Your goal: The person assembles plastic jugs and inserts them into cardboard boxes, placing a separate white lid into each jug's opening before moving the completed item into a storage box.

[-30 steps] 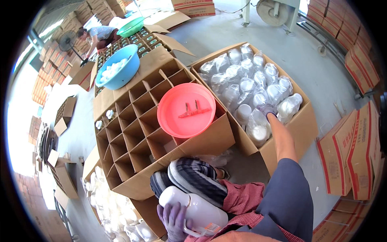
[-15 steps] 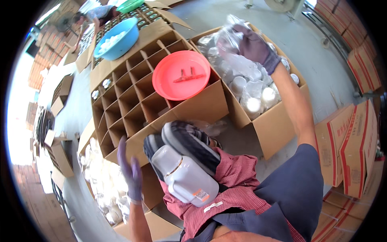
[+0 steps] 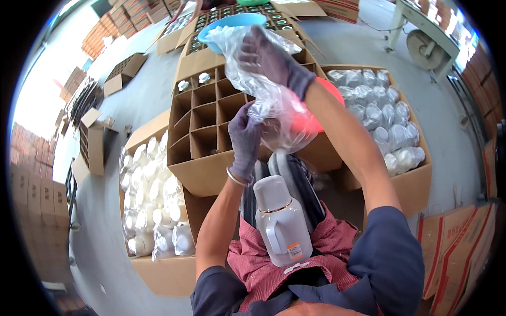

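Note:
A clear plastic bag [image 3: 266, 102] hangs crumpled between my two gloved hands, above the front of the divided carton. My left hand [image 3: 245, 141] pinches its lower left side. Higher up, my right hand [image 3: 275, 62] grips the upper part, its fingers slightly blurred. Both gloves are greyish purple. On my lap a pale grey vacuum jug [image 3: 285, 227] with a handle and an orange-and-white label lies with its lid pointing away from me. Behind the bag and my right forearm, a pink basin [image 3: 331, 97] is partly hidden.
The divided carton [image 3: 205, 171] holds two bottle-like pieces [image 3: 204, 78] in its far left cells. An open carton [image 3: 421, 184] of bagged items stands right, another carton [image 3: 158, 276] of white wrapped pieces left. A blue basin [image 3: 240, 21] sits beyond. Flat cartons [image 3: 448, 247] lean at right.
My right hand has brought the plastic bag from the right carton to the middle. My left hand has risen from beside the divided carton and taken hold of it. The view has shifted.

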`<action>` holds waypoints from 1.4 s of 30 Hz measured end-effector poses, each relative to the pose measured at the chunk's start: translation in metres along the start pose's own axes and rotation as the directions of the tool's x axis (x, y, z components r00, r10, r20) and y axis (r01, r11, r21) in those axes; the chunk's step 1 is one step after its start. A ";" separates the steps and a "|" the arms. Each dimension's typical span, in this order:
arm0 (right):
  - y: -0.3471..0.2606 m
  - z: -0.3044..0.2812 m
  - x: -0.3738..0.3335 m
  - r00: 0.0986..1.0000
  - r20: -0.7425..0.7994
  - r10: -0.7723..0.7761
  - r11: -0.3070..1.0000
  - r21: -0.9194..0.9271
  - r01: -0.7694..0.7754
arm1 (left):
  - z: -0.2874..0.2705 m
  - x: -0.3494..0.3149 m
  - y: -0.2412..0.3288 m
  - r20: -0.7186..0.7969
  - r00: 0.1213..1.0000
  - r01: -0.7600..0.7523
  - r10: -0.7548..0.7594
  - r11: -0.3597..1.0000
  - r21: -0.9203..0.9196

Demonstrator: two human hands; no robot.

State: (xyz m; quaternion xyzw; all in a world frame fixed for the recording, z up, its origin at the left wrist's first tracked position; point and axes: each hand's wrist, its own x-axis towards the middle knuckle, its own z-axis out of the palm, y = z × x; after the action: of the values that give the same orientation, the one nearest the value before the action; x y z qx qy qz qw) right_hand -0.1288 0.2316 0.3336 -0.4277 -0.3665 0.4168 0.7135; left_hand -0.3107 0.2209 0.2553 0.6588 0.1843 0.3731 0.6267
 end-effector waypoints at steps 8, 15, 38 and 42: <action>0.107 -0.006 -0.136 0.916 0.327 -0.233 0.133 -0.922 0.363 | -0.066 -0.015 -0.043 -0.045 0.944 0.235 -0.327 0.759 -0.607; 0.150 -0.021 -0.228 0.936 -0.295 -0.194 0.894 -0.446 0.045 | -0.132 -0.123 -0.097 0.033 0.998 -0.057 0.048 0.925 0.376; 0.117 -0.014 -0.439 0.756 0.626 0.190 0.273 -0.774 0.572 | -0.062 -0.214 0.032 0.279 0.847 0.017 -0.453 0.547 0.837; 0.110 0.002 -0.419 0.856 0.424 0.295 0.602 -0.779 0.178 | -0.160 -0.245 -0.001 0.343 0.691 0.201 -0.636 0.625 0.755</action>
State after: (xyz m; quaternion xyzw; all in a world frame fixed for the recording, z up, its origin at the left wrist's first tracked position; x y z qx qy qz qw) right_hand -0.3223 -0.1173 0.1640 -0.5846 -0.6738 0.3313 0.3075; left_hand -0.5862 0.1569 0.1800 0.8503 0.2601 -0.1054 0.4453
